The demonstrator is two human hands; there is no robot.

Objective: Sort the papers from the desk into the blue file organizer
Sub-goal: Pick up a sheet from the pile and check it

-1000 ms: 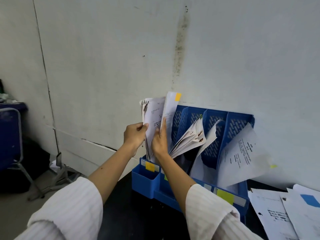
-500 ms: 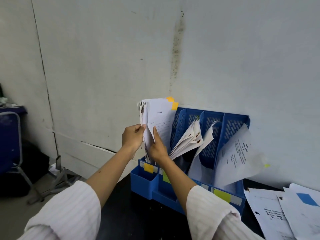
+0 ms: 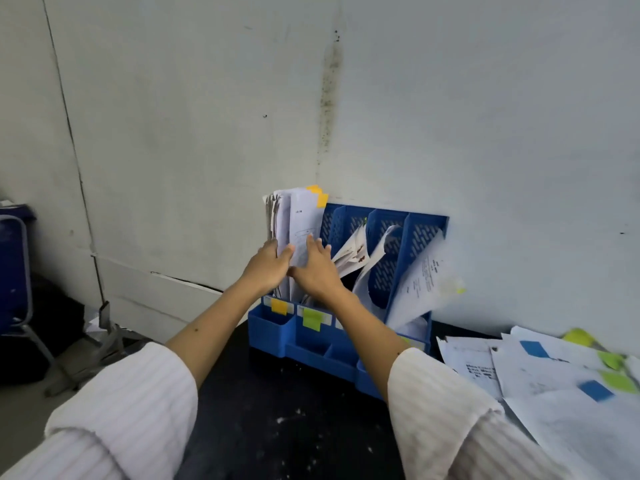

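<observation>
At frame centre, the left hand [image 3: 268, 268] pinches and the right hand [image 3: 317, 270] presses flat-fingered on upright papers [image 3: 294, 223] in the blue file organizer's [image 3: 420, 223] leftmost slot.

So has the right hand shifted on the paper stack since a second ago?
Yes. The right hand has flattened against the paper stack, pressing it toward the blue file organizer.

- The organizer [image 3: 346, 344] stands on the desk [image 3: 277, 410] against the wall [image 3: 450, 116].
- Upright papers [image 3: 298, 223] fill its leftmost slot.
- Loose sheets [image 3: 554, 386] lie to its right.
</observation>
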